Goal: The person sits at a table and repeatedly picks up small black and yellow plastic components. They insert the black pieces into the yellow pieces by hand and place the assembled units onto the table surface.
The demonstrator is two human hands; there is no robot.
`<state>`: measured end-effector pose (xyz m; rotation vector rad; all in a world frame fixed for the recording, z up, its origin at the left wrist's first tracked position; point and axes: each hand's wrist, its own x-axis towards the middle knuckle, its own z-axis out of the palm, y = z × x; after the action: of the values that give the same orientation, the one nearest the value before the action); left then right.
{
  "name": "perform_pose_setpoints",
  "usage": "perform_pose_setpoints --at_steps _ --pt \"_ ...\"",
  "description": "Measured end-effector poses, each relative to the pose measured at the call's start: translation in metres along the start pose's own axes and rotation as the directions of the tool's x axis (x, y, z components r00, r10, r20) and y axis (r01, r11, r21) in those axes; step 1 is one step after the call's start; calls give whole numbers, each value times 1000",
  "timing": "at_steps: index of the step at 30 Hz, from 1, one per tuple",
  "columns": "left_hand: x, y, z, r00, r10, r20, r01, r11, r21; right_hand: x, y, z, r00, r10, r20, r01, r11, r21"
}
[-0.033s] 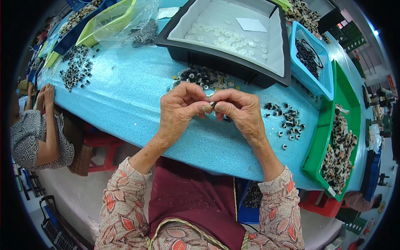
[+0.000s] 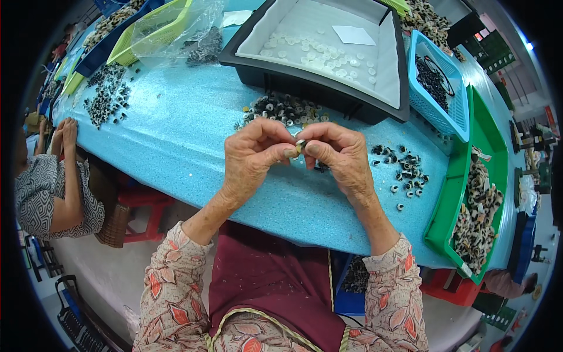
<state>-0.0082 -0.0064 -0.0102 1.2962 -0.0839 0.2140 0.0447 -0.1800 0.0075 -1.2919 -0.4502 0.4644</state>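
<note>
Above the near part of the blue table (image 2: 258,205), my left hand (image 2: 249,155) and my right hand (image 2: 346,155) meet fingertip to fingertip. Both pinch one small round part (image 2: 299,145), black and white with a yellowish spot; its exact kind is too small to make out. Just beyond the fingers lies a heap of small black-and-white parts (image 2: 275,108), with some yellowish pieces among them. To the right of my right hand, similar black-and-white parts (image 2: 407,170) are scattered loosely.
Behind the heap stands a black tray (image 2: 311,88) with a white lining and translucent discs. A light-blue basket (image 2: 460,126) and a green tray (image 2: 440,229) of mottled pieces flank the right. Another pile (image 2: 107,100) lies far left, near a seated person (image 2: 58,188).
The small part has turned between my fingertips, so its white edge and yellowish spot show more. My fingers have shifted slightly; both arms stay in place.
</note>
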Motion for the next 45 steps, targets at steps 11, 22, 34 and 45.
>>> perform_pose_setpoints --at_steps 11,22,34,45 --pt "-7 6 10 1000 -3 11 1 987 162 3 4 1 999 1 -45 1 999 37" --pt "-7 1 7 999 -48 -5 48 998 38 3 9 3 999 -26 -31 26 999 24" --pt "-5 -1 3 991 119 -68 -113 990 81 3 5 15 990 -141 -8 140 985 -99" --pt "-6 6 1 987 -118 109 132 982 -136 0 2 11 954 -298 37 284 856 -433"
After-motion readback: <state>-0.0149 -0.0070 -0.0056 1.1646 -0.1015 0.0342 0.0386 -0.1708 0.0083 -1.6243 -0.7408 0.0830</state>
